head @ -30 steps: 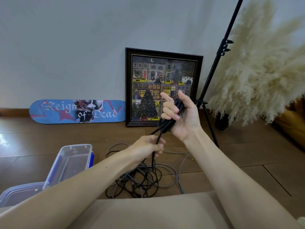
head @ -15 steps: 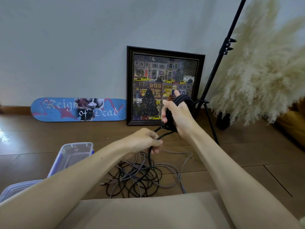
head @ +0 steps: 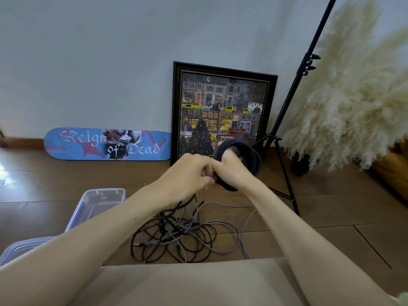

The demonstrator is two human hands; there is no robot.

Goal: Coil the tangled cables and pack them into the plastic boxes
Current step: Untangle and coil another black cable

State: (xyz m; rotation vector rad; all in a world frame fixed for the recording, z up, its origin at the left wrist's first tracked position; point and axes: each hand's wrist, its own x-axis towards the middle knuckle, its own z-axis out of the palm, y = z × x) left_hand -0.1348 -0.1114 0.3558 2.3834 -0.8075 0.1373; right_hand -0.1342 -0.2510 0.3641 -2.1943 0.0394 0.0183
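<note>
Head view, the only one.

- Your right hand (head: 234, 171) is raised above the floor (head: 331, 217), closed round the black coil (head: 251, 155). The loops ring the hand and stand out past it toward the framed picture (head: 220, 107).
- Your left hand (head: 187, 171) touches the right. Its fingers are curled in and pinch the black cable (head: 187, 200) where it meets the bottom of the coil.
- From that pinch the cable drops to the tangle (head: 176, 237) of black and grey leads lying mid-floor, just ahead of your knees.
- Two plastic boxes sit open to your left: the nearer-wall box (head: 97, 192) beside the tangle, the second box (head: 24, 246) by the view's lower left edge. What they hold cannot be made out.
- By the wall: skateboard deck (head: 106, 144), tripod stand (head: 287, 120), pampas grass (head: 353, 96).

Handling, as judged:
- The cable looks light, limp and a little springy, so the loops would likely spread if your grip eases.
- Hold across the whole bundle at one side, not by one strand.
- Feed with the left hand close to the coil. The free length runs through the tangle and may snag or drag grey leads up with it.
- Plugs are too small to place. Expect them to catch.
</note>
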